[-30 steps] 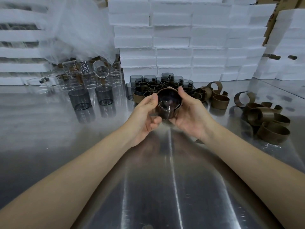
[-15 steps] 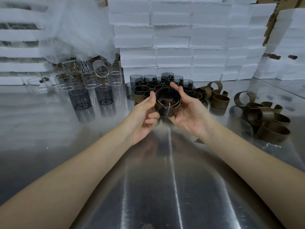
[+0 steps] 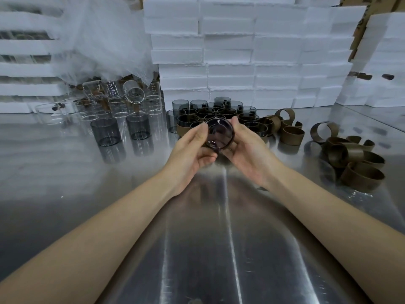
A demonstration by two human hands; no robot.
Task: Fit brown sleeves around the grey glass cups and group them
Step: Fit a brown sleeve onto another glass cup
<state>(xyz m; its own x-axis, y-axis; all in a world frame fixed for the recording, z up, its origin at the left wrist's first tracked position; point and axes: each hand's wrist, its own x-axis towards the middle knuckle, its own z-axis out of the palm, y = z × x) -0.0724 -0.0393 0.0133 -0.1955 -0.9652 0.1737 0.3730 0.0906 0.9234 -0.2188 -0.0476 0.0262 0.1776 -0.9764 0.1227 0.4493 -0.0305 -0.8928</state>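
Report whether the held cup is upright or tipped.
Tipped: the grey glass cup, gripped by the left hand and right hand, shows its round end to the camera.

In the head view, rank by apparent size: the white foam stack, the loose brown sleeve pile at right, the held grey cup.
1. white foam stack
2. loose brown sleeve pile
3. held grey cup, gripped by the left hand and right hand; nearest the camera, yet smallest.
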